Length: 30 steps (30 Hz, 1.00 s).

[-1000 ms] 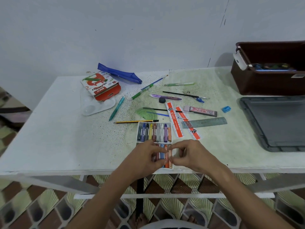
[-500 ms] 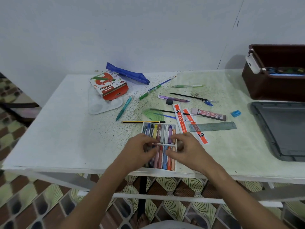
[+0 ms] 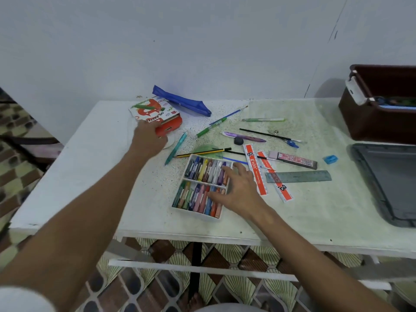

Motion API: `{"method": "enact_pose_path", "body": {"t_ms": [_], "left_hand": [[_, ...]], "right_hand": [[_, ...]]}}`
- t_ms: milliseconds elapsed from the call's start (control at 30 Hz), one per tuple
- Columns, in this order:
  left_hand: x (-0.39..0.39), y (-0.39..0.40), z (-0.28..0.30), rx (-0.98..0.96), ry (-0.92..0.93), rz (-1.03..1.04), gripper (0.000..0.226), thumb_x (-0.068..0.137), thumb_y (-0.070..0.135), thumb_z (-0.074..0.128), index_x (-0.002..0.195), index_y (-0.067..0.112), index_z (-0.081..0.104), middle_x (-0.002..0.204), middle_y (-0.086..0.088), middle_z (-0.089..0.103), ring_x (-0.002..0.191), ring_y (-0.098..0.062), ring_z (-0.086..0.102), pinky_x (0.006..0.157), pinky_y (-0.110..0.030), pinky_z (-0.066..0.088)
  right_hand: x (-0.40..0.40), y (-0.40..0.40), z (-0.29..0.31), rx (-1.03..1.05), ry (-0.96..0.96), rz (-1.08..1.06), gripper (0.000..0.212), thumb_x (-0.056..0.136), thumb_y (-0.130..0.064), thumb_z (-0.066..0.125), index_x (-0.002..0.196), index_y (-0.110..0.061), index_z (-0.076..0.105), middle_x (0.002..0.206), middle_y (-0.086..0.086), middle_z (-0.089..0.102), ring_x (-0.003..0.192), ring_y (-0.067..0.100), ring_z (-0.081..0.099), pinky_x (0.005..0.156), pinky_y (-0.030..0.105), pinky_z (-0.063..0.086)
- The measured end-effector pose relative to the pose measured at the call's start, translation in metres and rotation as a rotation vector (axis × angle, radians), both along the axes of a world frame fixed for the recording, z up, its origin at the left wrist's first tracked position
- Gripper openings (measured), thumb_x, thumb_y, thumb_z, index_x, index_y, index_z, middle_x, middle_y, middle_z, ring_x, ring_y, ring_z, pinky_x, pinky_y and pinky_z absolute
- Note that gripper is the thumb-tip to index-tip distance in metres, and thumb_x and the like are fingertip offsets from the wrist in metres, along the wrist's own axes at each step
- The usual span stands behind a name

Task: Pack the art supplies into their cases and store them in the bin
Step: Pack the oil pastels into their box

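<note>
Head view: left hand (image 3: 147, 140) reached far across the white table (image 3: 74, 176), fingers closed on the oil pastel box (image 3: 157, 113), lettering "OIL PASTE" partly readable on its lid. Right hand (image 3: 238, 190) lay spread and open, gripping nothing, on the right side of the white oil pastel tray (image 3: 202, 188), filled in both rows, near the table's front edge. Bare tabletop left of the tray; clutter of pens and rulers behind and right. Red-and-white ruler (image 3: 256, 170) printed "30". Brown bin (image 3: 378, 113) at the far right corner, grey lid (image 3: 387, 183) in front of it.
</note>
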<state>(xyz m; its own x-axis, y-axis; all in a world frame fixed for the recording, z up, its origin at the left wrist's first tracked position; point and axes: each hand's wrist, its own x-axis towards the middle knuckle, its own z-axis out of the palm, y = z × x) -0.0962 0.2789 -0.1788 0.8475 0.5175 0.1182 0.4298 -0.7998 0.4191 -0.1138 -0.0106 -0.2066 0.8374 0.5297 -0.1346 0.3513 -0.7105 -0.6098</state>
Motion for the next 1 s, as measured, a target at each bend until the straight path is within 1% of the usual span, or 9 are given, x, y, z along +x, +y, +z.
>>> {"method": "enact_pose_path", "body": {"t_ms": [167, 233, 267, 400, 467, 567, 733, 867, 1000], "left_hand": [[0.024, 0.035, -0.005, 0.104, 0.217, 0.036, 0.07, 0.09, 0.041, 0.058, 0.148, 0.017, 0.029, 0.149, -0.02, 0.025, 0.133, -0.039, 0.032, 0.109, -0.052, 0.033], [0.03, 0.044, -0.01, 0.103, 0.251, 0.009, 0.067, 0.093, 0.038, 0.054, 0.15, 0.017, 0.026, 0.152, -0.018, 0.024, 0.136, -0.039, 0.03, 0.109, -0.052, 0.032], [0.031, 0.047, -0.012, 0.111, 0.251, -0.008, 0.063, 0.095, 0.034, 0.051, 0.149, 0.016, 0.026, 0.152, -0.018, 0.026, 0.135, -0.038, 0.032, 0.109, -0.052, 0.033], [0.03, 0.049, -0.018, 0.194, 0.163, -0.007, 0.046, 0.098, 0.024, 0.045, 0.141, 0.008, 0.04, 0.138, -0.019, 0.046, 0.125, -0.035, 0.045, 0.102, -0.047, 0.04], [0.027, 0.049, -0.021, 0.234, 0.107, -0.009, 0.038, 0.097, 0.02, 0.046, 0.131, 0.005, 0.05, 0.128, -0.021, 0.053, 0.116, -0.036, 0.051, 0.096, -0.045, 0.044], [0.023, 0.049, -0.022, 0.266, 0.091, -0.036, 0.028, 0.095, 0.018, 0.046, 0.113, 0.002, 0.06, 0.109, -0.021, 0.059, 0.097, -0.036, 0.058, 0.085, -0.045, 0.051], [0.014, 0.038, -0.018, 0.301, 0.008, -0.046, 0.03, 0.093, 0.016, 0.05, 0.114, -0.001, 0.063, 0.107, -0.02, 0.063, 0.093, -0.035, 0.062, 0.079, -0.043, 0.054], [-0.002, 0.021, -0.009, 0.339, -0.15, -0.092, 0.028, 0.093, 0.015, 0.049, 0.103, -0.006, 0.065, 0.103, -0.023, 0.062, 0.086, -0.035, 0.06, 0.07, -0.041, 0.051], [-0.023, -0.008, 0.008, 0.388, -0.272, -0.088, 0.026, 0.095, 0.013, 0.047, 0.095, -0.008, 0.062, 0.099, -0.024, 0.058, 0.077, -0.033, 0.055, 0.059, -0.038, 0.044]], "right_hand": [[0.006, 0.001, -0.006, 0.029, -0.007, -0.027, 0.087, 0.074, -0.057, 0.069, 0.147, -0.029, 0.032, 0.156, 0.005, 0.02, 0.14, 0.029, 0.017, 0.112, 0.046, 0.02], [0.007, 0.001, -0.008, 0.045, 0.008, -0.044, 0.087, 0.072, -0.055, 0.071, 0.146, -0.03, 0.033, 0.155, 0.004, 0.021, 0.14, 0.029, 0.017, 0.112, 0.046, 0.02], [0.008, 0.001, -0.008, 0.046, 0.011, -0.05, 0.087, 0.072, -0.055, 0.071, 0.146, -0.031, 0.033, 0.155, 0.003, 0.021, 0.14, 0.028, 0.017, 0.112, 0.046, 0.02], [0.009, 0.002, -0.012, 0.03, 0.003, -0.053, 0.087, 0.071, -0.057, 0.07, 0.146, -0.032, 0.033, 0.155, 0.003, 0.022, 0.141, 0.028, 0.018, 0.112, 0.046, 0.02], [0.009, 0.002, -0.012, 0.039, 0.002, -0.056, 0.086, 0.071, -0.057, 0.071, 0.145, -0.032, 0.034, 0.155, 0.003, 0.022, 0.141, 0.027, 0.018, 0.112, 0.045, 0.019], [0.009, 0.001, -0.011, 0.055, 0.0, -0.054, 0.086, 0.072, -0.055, 0.072, 0.145, -0.031, 0.034, 0.155, 0.003, 0.023, 0.141, 0.026, 0.018, 0.112, 0.045, 0.02], [0.009, 0.001, -0.011, 0.054, -0.004, -0.055, 0.086, 0.072, -0.054, 0.072, 0.145, -0.03, 0.035, 0.154, 0.004, 0.024, 0.14, 0.027, 0.019, 0.112, 0.044, 0.02], [0.01, 0.002, -0.014, 0.053, 0.0, -0.045, 0.09, 0.069, -0.059, 0.071, 0.145, -0.029, 0.035, 0.154, 0.004, 0.026, 0.14, 0.026, 0.019, 0.111, 0.045, 0.021], [0.01, 0.001, -0.012, 0.054, -0.008, -0.035, 0.088, 0.071, -0.057, 0.072, 0.145, -0.028, 0.035, 0.153, 0.005, 0.026, 0.139, 0.027, 0.021, 0.111, 0.045, 0.022]]}}
